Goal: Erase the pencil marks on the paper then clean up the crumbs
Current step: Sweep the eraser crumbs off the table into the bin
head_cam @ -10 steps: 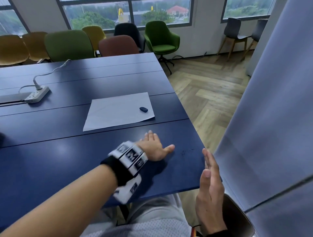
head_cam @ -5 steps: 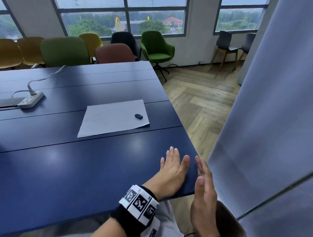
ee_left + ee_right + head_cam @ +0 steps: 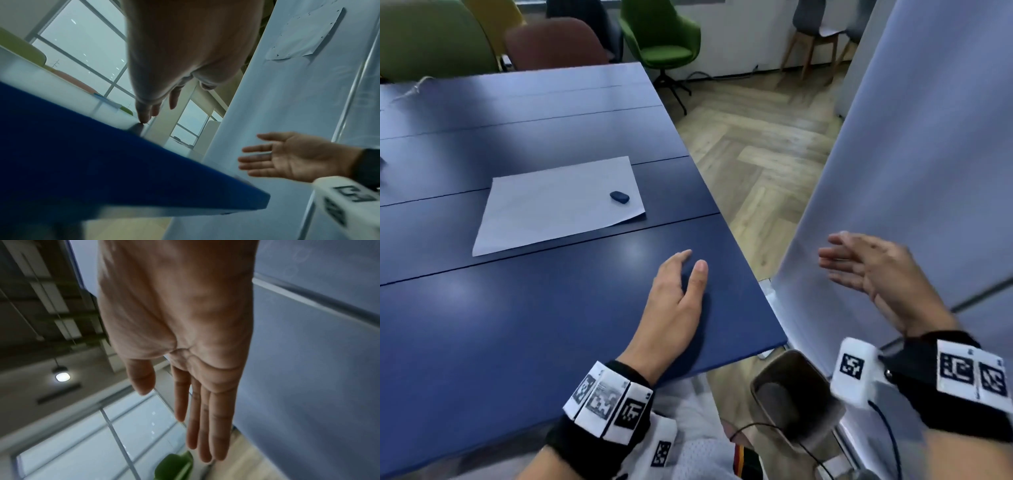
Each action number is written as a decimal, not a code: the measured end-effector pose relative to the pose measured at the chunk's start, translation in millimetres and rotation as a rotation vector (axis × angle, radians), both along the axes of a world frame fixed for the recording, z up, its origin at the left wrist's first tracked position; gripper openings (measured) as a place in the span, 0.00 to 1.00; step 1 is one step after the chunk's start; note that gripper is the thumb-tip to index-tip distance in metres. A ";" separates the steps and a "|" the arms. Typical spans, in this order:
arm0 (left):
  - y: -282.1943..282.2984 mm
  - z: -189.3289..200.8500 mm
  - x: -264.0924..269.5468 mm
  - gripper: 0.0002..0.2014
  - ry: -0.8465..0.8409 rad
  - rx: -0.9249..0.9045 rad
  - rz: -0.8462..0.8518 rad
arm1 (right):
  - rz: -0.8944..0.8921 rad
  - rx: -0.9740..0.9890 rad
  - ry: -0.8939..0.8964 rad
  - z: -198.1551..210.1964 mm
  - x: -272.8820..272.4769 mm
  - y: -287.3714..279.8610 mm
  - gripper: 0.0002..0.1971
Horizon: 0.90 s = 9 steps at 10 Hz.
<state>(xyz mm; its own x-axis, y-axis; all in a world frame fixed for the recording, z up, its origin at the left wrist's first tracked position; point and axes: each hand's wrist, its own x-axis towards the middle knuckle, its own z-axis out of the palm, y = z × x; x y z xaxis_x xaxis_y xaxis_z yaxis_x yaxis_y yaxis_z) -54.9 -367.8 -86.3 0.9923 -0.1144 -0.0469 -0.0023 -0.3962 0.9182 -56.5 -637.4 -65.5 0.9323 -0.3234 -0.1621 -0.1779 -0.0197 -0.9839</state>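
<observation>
Head view: hands (image 3: 674, 301) (image 3: 876, 274) flat, empty.

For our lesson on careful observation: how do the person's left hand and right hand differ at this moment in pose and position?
The left hand lies palm down on the blue table near its corner; the right hand hangs in the air beyond the table's edge, touching nothing. The left hand's back faces up; the right hand's palm is turned sideways toward the table. Both are empty, with straight fingers.

The right hand (image 3: 876, 274) has swung out from the table (image 3: 534, 308) edge (palm open), leaving the left hand (image 3: 674, 308) there.
</observation>
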 end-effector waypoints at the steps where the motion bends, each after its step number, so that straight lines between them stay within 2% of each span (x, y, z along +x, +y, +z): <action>1: -13.4 -6.8 3.4 0.24 0.010 -0.032 0.074 | 0.049 -0.136 0.241 -45.0 33.9 -38.4 0.08; 2: -22.4 -13.3 4.2 0.22 0.012 -0.080 0.158 | 0.197 -0.385 0.585 -130.0 45.9 -78.9 0.10; 3: -25.7 -17.6 1.2 0.23 -0.033 -0.109 0.196 | 0.372 -0.699 0.875 -214.0 35.7 -107.5 0.16; 4: -27.3 -20.3 -3.8 0.26 -0.078 -0.182 0.236 | 0.495 -0.838 1.020 -284.3 21.3 -118.9 0.20; 5: -26.8 -25.6 -4.2 0.25 -0.137 -0.254 0.251 | 0.453 -0.801 1.066 -330.1 19.1 -117.3 0.25; 6: -22.6 -31.6 -2.1 0.26 -0.157 -0.357 0.246 | 0.423 -0.752 1.099 -374.6 23.2 -118.9 0.40; 7: -20.8 -34.2 -0.3 0.25 -0.134 -0.424 0.241 | 0.435 -0.693 1.116 -418.9 20.8 -118.9 0.49; 8: -22.4 -33.9 -0.4 0.25 -0.156 -0.419 0.230 | 0.389 -0.644 1.117 -362.1 15.3 -60.9 0.32; 9: -24.3 -29.8 -0.8 0.25 -0.142 -0.469 0.217 | 0.321 -0.678 1.135 -335.2 9.8 -38.0 0.22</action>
<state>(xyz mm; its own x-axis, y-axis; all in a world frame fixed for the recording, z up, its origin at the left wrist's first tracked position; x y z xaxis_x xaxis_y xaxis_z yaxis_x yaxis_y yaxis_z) -55.8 -392.1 -116.0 0.9883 0.1181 0.0967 -0.1034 0.0518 0.9933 -46.7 -675.5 -400.8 0.4421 -0.4416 -0.7807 -0.7721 -0.6304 -0.0807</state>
